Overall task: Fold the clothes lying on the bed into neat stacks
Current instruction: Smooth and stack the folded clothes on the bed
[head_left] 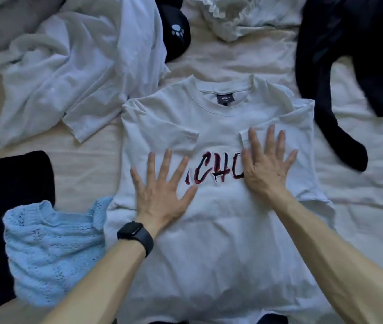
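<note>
So a white T-shirt (214,230) is laid front-up in the middle of the bed (244,64), collar pointing away from the camera, a dark neck label (223,99) showing inside it. Both sleeves are folded inward over the chest, and red-and-dark lettering (216,171) is partly seen between the 2 hands.

The left hand (162,190) is pressed flat on the shirt, fingers spread wide, nothing gripped, right by the left end of the lettering. A dark smartwatch (135,237) is worn on that wrist. The right hand (267,164) is also laid flat and spread out, palm down on the folded-in right sleeve, covering the right end of the print. Nothing is clenched by it either.

Around the shirt:
- a light blue knit sweater (52,251) is bunched just beside the shirt's lower left edge, touching it
- a black garment (10,190) is partly tucked under the sweater on the far left
- a crumpled white shirt (73,73) is piled at the upper left, its edge reaching the T-shirt's shoulder
- a black item with a white paw print (178,31) is peeking out behind that pile
- a ruffled white piece (228,17) is seen at the top
- a dark garment (349,66) is draped on the right, close to the shirt's right side
</note>
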`<state>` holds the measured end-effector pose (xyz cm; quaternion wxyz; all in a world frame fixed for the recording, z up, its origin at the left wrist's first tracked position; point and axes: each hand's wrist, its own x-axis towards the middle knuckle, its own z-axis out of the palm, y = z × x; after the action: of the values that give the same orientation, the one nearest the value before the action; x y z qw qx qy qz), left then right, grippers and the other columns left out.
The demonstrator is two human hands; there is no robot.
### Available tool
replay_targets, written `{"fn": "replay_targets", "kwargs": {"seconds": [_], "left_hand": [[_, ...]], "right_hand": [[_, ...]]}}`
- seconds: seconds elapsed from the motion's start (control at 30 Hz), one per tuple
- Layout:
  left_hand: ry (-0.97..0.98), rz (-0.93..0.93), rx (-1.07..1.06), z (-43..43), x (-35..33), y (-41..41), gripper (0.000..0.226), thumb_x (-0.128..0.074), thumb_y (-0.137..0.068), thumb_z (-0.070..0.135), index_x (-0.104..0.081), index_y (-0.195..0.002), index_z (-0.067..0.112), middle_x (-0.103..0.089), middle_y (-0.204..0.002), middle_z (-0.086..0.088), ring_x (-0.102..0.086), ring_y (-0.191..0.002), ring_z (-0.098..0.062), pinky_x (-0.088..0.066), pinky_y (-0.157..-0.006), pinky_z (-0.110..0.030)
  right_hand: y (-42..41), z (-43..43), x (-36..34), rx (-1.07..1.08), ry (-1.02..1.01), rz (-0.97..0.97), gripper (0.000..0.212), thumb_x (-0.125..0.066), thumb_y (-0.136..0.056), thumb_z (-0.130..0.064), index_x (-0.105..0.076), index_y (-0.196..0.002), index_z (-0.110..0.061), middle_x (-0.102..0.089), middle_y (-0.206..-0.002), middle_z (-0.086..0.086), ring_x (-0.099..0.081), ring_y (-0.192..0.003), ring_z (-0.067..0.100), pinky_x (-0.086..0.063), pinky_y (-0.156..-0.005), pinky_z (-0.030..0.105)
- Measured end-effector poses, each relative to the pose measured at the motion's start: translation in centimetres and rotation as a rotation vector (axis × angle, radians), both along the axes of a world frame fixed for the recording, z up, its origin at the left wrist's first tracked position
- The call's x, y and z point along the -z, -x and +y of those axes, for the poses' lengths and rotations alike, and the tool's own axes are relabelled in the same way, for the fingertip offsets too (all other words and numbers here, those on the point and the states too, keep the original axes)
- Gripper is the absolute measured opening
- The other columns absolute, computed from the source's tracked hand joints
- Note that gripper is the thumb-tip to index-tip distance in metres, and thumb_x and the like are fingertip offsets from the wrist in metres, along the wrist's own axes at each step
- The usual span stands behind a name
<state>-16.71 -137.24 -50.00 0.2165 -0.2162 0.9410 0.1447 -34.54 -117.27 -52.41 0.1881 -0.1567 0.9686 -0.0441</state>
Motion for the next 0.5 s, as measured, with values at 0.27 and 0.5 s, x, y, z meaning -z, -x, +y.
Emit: {"fn": "replay_targets", "kwargs": {"seconds": [0.27,0.5], "left_hand": [[-0.026,0.01,-0.067,0.9,-1.0,-1.1,0.068,-0.018,-0.095,0.071,0.003,-0.155,0.048,0.015,-0.166,0.006,0.014,-0.153,-0.02,0.008,-0.118,-0.064],[0.087,0.277,0.062,6.5,-2.8,-13.3,0.071,-0.048,-0.088,0.054,-0.033,-0.154,0.032,-0.011,-0.167,-0.008,-0.014,-0.153,-0.028,-0.012,-0.117,-0.065]], "right_hand": [[-2.4,3.1,-1.8,0.039,0.127,0.007,0.06,-0.029,-0.103,-0.055,-0.011,-0.16,-0.043,0.01,-0.17,-0.004,0.012,-0.155,0.019,0.01,-0.119,0.061],[-13.7,12.7,-2.8,0.16,0.041,0.099,0.07,-0.034,-0.095,-0.057,-0.024,-0.16,-0.032,-0.003,-0.17,0.007,0.001,-0.156,0.023,-0.003,-0.119,0.065]]}}
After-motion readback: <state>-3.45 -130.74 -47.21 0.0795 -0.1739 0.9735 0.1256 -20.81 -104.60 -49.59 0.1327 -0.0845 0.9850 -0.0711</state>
